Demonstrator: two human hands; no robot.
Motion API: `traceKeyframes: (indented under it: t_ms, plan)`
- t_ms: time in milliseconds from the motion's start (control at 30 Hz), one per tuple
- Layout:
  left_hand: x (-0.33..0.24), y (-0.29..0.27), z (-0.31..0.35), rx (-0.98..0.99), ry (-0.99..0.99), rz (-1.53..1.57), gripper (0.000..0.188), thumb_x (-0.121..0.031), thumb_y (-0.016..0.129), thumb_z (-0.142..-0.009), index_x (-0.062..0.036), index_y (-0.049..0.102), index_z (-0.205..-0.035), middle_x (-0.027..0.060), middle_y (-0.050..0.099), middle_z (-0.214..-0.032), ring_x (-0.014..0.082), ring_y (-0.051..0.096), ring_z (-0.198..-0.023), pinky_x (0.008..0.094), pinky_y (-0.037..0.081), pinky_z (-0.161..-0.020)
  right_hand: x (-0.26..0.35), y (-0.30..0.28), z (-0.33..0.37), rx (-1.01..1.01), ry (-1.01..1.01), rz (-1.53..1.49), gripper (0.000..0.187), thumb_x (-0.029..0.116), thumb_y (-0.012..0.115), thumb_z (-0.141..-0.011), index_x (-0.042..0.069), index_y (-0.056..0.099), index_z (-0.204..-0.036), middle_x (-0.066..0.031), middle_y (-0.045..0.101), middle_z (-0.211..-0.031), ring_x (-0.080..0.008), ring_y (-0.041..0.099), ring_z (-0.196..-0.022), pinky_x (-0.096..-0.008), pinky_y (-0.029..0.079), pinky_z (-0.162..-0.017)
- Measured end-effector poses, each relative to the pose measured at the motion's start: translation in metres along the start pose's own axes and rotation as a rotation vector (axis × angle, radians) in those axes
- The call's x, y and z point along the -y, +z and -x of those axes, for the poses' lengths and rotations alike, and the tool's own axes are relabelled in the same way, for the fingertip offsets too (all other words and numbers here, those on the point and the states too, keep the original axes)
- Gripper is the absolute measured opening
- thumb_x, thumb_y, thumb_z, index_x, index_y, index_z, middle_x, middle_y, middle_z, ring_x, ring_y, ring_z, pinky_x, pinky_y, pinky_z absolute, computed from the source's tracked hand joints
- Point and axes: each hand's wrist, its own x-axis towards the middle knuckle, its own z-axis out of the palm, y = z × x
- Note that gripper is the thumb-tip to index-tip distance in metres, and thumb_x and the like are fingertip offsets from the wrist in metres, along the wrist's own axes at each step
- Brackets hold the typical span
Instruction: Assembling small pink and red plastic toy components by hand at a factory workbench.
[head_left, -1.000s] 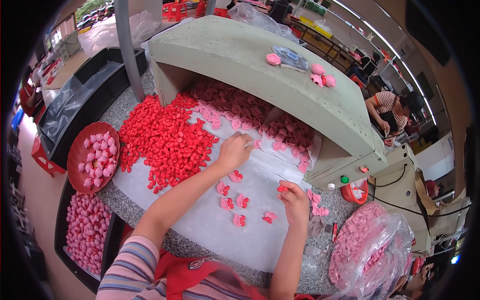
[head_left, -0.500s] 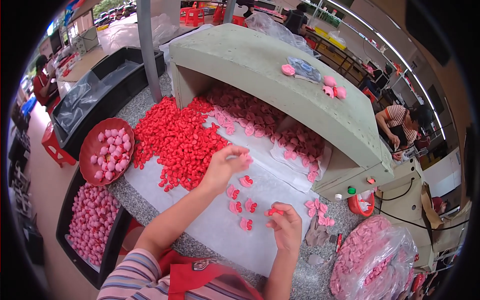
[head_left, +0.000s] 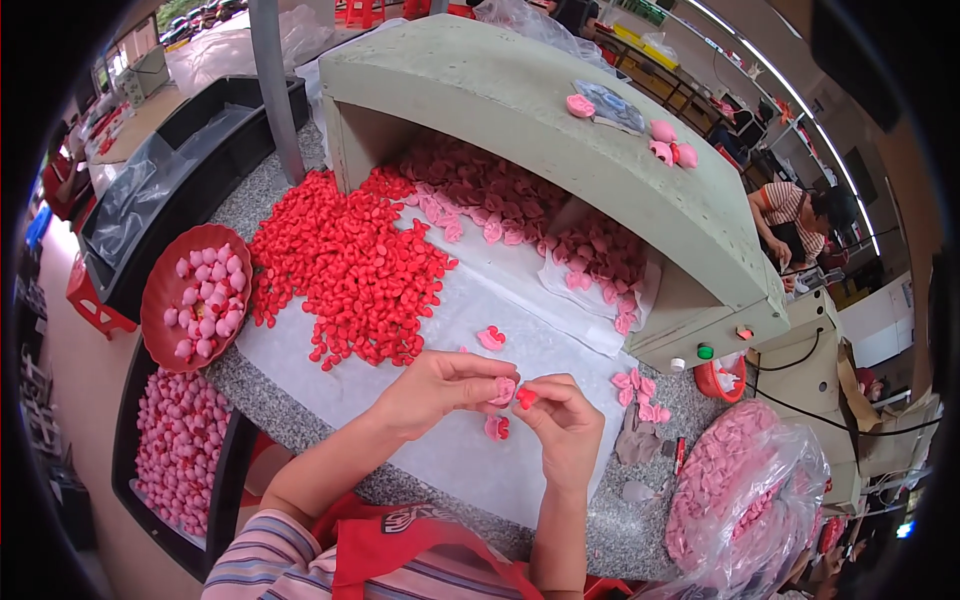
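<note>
My left hand [head_left: 437, 394] pinches a small pink molded piece [head_left: 503, 391] between thumb and fingers. Close beside it, my right hand [head_left: 565, 425] grips a small red molded piece [head_left: 526, 398]. The two pieces nearly meet; whether they touch I cannot tell. Beneath the hands lies a white sheet [head_left: 455, 480]. On it, one pink piece with red on it [head_left: 491, 338] sits just beyond the hands, and another joined piece [head_left: 497, 427] lies just below them. More such pieces are mostly hidden by my left hand.
A heap of red pieces [head_left: 350, 270] covers the sheet's left. Behind it stands a pale green metal housing [head_left: 540, 130] with pink pieces [head_left: 480, 185] inside. A red bowl [head_left: 160, 300] and black trays [head_left: 120, 440] are at left. A plastic bag of pink pieces [head_left: 735, 500] lies right.
My left hand has come back from the housing side with a pink piece, toward my right hand. My right hand has moved slightly up with the red piece. The view has shifted a little.
</note>
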Motion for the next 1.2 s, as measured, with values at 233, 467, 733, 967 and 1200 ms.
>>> traceKeyframes:
  t_ms: [233, 467, 733, 967, 1200]
  plan:
    - [-0.011, 0.001, 0.012, 0.069, 0.02, -0.14, 0.039, -0.005, 0.063, -0.078, 0.0052, 0.051, -0.113, 0.0125, 0.061, -0.098, 0.0158, 0.061, -0.084, 0.026, 0.049, -0.076, 0.008, 0.004, 0.004, 0.012, 0.07, 0.019, 0.024, -0.015, 0.063, -0.067, -0.007, 0.059, -0.089, -0.0082, 0.054, -0.087, -0.0131, 0.056, -0.075, -0.0228, 0.048, -0.068]
    - [-0.013, -0.007, 0.007, 0.173, -0.177, -0.01, 0.039, -0.005, 0.061, -0.078, 0.005, 0.05, -0.115, 0.0138, 0.061, -0.099, 0.0177, 0.061, -0.087, 0.0285, 0.05, -0.077, 0.019, 0.0, 0.003, 0.153, -0.084, 0.399, 0.025, -0.009, 0.068, -0.065, -0.003, 0.061, -0.089, -0.0075, 0.056, -0.083, -0.0123, 0.058, -0.072, -0.022, 0.048, -0.064]
    - [0.005, 0.003, 0.006, 0.045, 0.022, -0.111, 0.032, -0.006, 0.057, -0.083, 0.0022, 0.053, -0.113, 0.0117, 0.062, -0.095, 0.0152, 0.06, -0.086, 0.0266, 0.05, -0.075, 0.012, 0.002, 0.009, 0.027, 0.055, 0.32, 0.024, -0.002, 0.071, -0.066, 0.0, 0.062, -0.088, -0.0054, 0.059, -0.079, -0.0094, 0.056, -0.062, -0.0204, 0.046, -0.056]
    - [0.017, 0.019, 0.013, -0.064, 0.136, -0.268, 0.023, -0.007, 0.052, -0.086, 0.0004, 0.056, -0.108, 0.0078, 0.06, -0.098, 0.0121, 0.058, -0.089, 0.0263, 0.049, -0.076, 0.009, -0.005, 0.012, 0.027, 0.17, 0.261, 0.023, 0.002, 0.072, -0.067, 0.0, 0.061, -0.087, -0.0028, 0.061, -0.076, -0.0063, 0.054, -0.063, -0.0198, 0.046, -0.057]
    - [0.013, 0.021, 0.017, -0.072, 0.104, -0.157, 0.025, -0.003, 0.053, -0.084, 0.0006, 0.054, -0.109, 0.0049, 0.057, -0.095, 0.0106, 0.056, -0.087, 0.0255, 0.048, -0.077, 0.022, 0.015, 0.025, -0.071, -0.004, 0.658, 0.019, -0.002, 0.069, -0.069, -0.004, 0.058, -0.084, -0.0075, 0.062, -0.077, -0.0095, 0.058, -0.066, -0.0208, 0.048, -0.06]
